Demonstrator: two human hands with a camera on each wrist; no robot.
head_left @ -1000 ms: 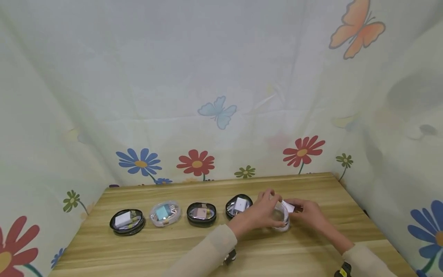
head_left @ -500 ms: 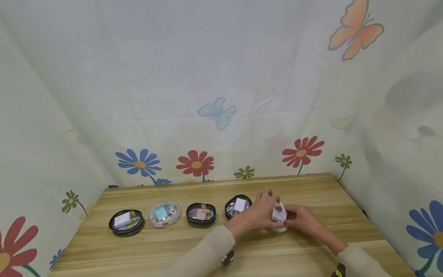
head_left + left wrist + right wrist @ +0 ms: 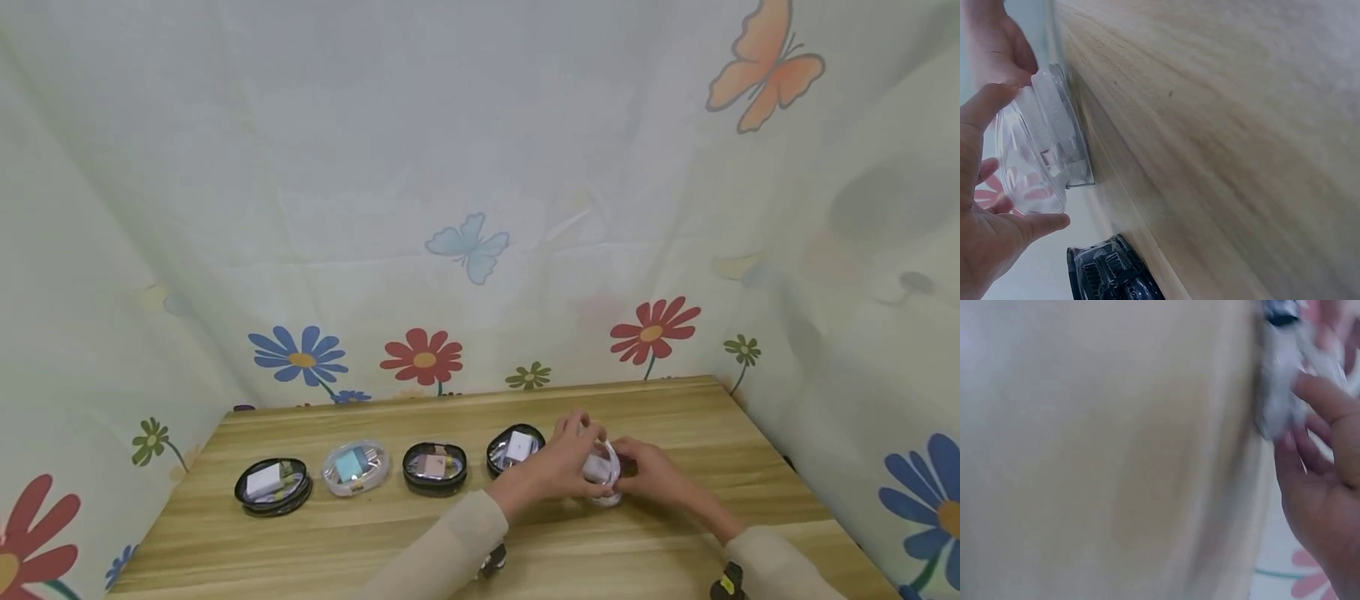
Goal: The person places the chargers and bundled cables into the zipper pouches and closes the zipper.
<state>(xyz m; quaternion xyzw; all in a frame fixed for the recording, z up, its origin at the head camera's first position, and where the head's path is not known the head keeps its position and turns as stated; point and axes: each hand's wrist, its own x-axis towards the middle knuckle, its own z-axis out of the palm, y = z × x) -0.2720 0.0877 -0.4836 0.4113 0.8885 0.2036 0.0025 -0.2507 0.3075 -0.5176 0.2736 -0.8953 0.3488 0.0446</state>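
In the head view my left hand [image 3: 551, 471] grips a clear oval plastic case [image 3: 602, 472] on the right part of the table, with a white block visible inside. My right hand [image 3: 654, 475] pinches the case's right end. The left wrist view shows the clear lid [image 3: 1029, 165] between my left thumb and fingers, tilted away from the base [image 3: 1066, 134], which stands on the wood and holds white contents. In the right wrist view the case [image 3: 1277, 394] is blurred, with my right thumb and fingers [image 3: 1319, 394] at its end.
Left of my hands, a row of charger sets in oval cases stands on the wooden table [image 3: 360, 542]: one with a white plug [image 3: 517, 447], one pink [image 3: 433, 467], one blue [image 3: 354, 465], one white at far left [image 3: 272, 483]. A flowered cloth [image 3: 480, 333] hangs behind.
One second ago my right hand held a white piece just outside the case's right side. Now a white block shows inside the case, and my right hand is at its edge. My left hand stays put.
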